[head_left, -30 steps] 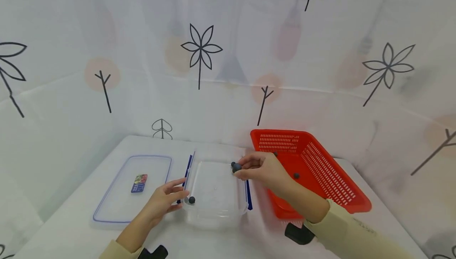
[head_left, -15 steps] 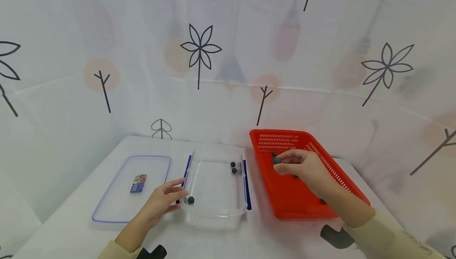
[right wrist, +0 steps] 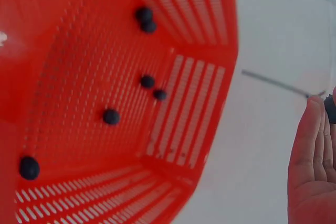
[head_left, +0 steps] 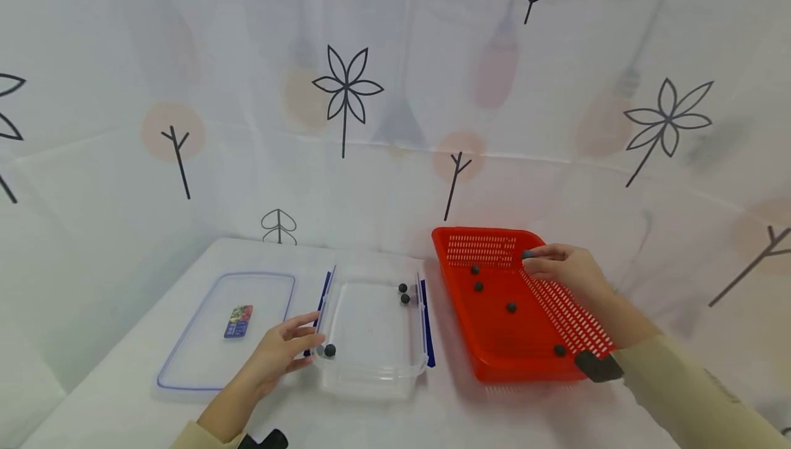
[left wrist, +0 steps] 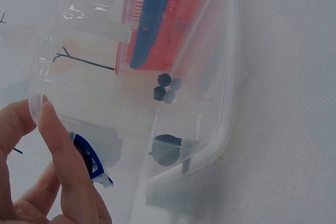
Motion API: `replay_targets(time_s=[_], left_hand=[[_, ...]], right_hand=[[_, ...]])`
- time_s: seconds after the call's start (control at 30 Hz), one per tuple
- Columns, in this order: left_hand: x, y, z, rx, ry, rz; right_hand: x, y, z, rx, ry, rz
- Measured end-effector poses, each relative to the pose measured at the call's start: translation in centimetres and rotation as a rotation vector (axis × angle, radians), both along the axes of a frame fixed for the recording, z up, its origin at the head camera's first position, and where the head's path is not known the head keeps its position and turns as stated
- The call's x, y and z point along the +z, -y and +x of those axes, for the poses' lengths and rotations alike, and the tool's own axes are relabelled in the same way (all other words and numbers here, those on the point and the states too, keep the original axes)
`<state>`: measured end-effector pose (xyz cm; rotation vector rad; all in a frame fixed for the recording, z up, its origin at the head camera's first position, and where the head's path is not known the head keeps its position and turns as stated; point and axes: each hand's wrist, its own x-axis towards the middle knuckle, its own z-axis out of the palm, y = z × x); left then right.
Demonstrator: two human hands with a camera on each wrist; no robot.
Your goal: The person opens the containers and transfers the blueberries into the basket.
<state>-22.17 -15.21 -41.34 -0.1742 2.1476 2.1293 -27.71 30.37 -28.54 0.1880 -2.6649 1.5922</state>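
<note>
My left hand [head_left: 281, 354] pinches the left rim of a clear plastic container [head_left: 371, 371], thumb and finger on either side of the wall in the left wrist view. Two blueberries [head_left: 404, 298] lie close together near the container's right side. A third blueberry [left wrist: 167, 149] is at its near left corner. Over the back right of the red basket [head_left: 513, 371], my right hand [head_left: 571, 274] holds one blueberry [head_left: 528, 255] between thumb and fingertips. Several more blueberries [right wrist: 111, 117] lie scattered on the basket floor below it.
A clear lid [head_left: 185, 360] with blue edging lies flat at the left, bearing a colourful label [head_left: 238, 321]. Blue locking flaps [head_left: 428, 325] hang out from the container's sides. A patterned cloth [head_left: 395, 92] rises behind the white table [head_left: 371, 428].
My right hand has moved right with the blueberry, from above the container's back right corner to above the basket's far right wall. My left hand stays on the container's rim.
</note>
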Motion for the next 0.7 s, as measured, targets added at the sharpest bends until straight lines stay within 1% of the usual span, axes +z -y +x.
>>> replay_targets(time_s=[0.1, 0.17, 0.27, 0.43, 0.57, 0.7], left_hand=[[0.0, 0.0, -0.1, -0.009, 0.008, 0.001], [0.1, 0.0, -0.2, -0.010, 0.009, 0.000], [0.1, -0.1, -0.2, -0.008, 0.005, -0.007], [0.2, -0.2, -0.1, 0.007, -0.002, -0.014], [0.2, -0.2, -0.1, 0.012, 0.005, -0.013], [0.2, -0.1, -0.1, 0.006, 0.003, -0.005]], right_hand=[[-0.2, -1.0, -1.1, -0.022, 0.008, 0.014], [-0.4, -1.5, -1.6, -0.029, 0.021, -0.013], [-0.5, -2.0, -2.2, -0.060, 0.047, -0.019], [-0.6, -2.8, -3.1, -0.132, 0.103, 0.020], [-0.6, -3.3, -3.6, -0.156, 0.123, 0.028], [-0.6, -3.4, -3.6, -0.183, 0.160, 0.017]])
